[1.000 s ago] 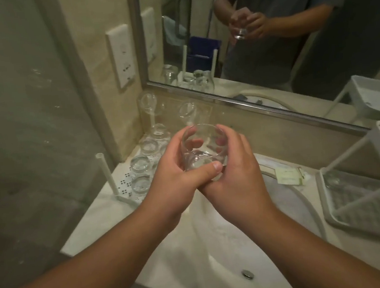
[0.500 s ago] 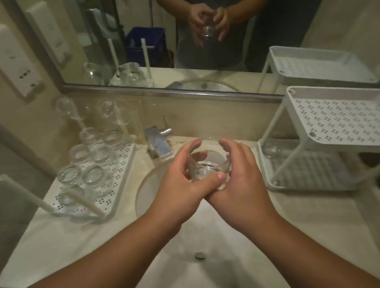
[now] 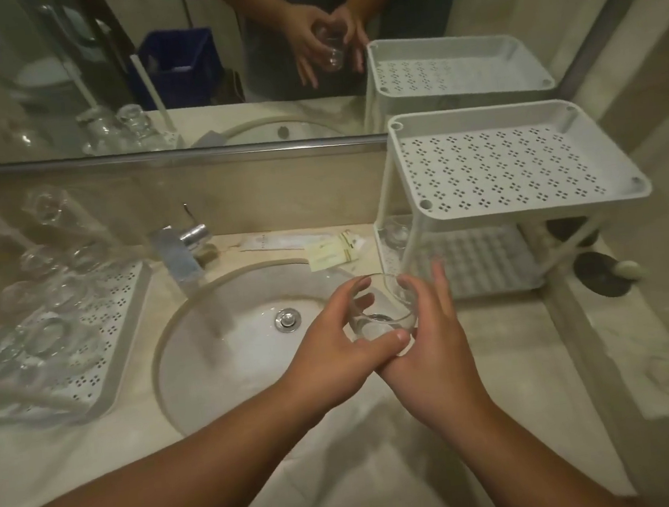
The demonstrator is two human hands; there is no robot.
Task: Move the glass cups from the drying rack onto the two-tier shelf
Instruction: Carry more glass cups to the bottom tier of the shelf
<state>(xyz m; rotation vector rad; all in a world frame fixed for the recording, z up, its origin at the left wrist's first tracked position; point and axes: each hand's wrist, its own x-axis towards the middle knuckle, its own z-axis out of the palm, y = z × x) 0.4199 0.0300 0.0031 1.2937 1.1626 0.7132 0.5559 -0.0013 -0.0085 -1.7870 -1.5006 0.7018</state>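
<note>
A clear glass cup (image 3: 380, 314) is held upright over the right rim of the sink. My left hand (image 3: 330, 344) grips it, thumb across the base and fingers round the far side. My right hand (image 3: 434, 350) lies against the cup's right side with straight fingers pointing up. The white drying rack (image 3: 116, 317) at the left holds several glass cups (image 3: 47, 329). The white two-tier shelf (image 3: 513, 164) stands at the right, just beyond my hands. Its perforated top tier is bare, and one glass cup (image 3: 395, 234) stands in the back left corner of the lower tier (image 3: 482, 262).
A round white sink (image 3: 251, 344) with a chrome faucet (image 3: 180, 253) fills the middle of the counter. Small paper packets (image 3: 332, 249) lie behind the basin. A dark round object (image 3: 603, 274) sits right of the shelf. A mirror runs along the back wall.
Both hands have carried the cup rightward from beside the drying rack to just in front of the shelf. My right hand's fingers have straightened, and the view has swung right.
</note>
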